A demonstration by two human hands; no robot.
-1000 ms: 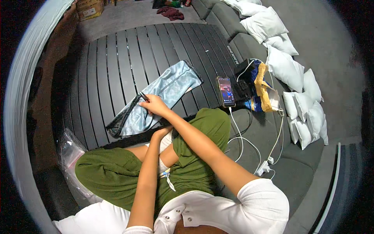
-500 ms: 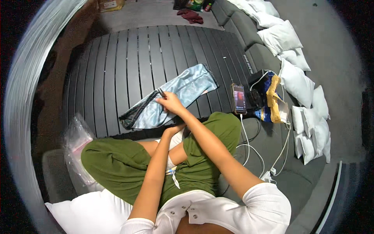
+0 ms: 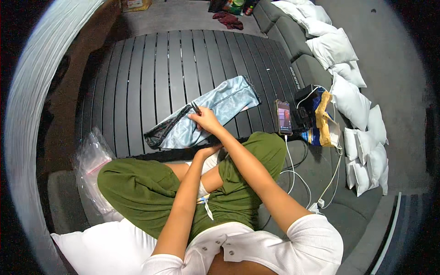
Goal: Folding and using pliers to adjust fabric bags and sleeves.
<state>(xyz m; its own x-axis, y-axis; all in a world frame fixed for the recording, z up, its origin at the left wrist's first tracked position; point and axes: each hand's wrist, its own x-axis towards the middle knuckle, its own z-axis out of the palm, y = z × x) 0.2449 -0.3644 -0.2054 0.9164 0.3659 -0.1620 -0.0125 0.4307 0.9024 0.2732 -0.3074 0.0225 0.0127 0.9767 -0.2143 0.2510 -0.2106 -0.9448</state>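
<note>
A light blue cloth piece (image 3: 224, 98) with a black edging lies slantwise over the near part of the slatted black table. My right hand (image 3: 206, 120) is closed over the middle of this cloth. From its fingers a small black two-pronged tool (image 3: 196, 108), like tweezers or thread snips, points up and away beside the dark edging. Lower down, at the table's near edge, my left hand (image 3: 208, 151) is close to my foot, beneath my right forearm. Its fingers are hidden, so their grip cannot be made out.
A phone (image 3: 283, 117) leans upright at the table's right, its white cable (image 3: 290, 160) trailing onto the sofa. Next to it is a blue and yellow bag (image 3: 323, 114). White cushions (image 3: 350, 101) line the right side. A clear plastic bag (image 3: 94, 156) lies by my left knee.
The black tool in my right hand has tilted, its tips pointing more to the upper left. The whole view has shifted slightly; the left hand stays in place.
</note>
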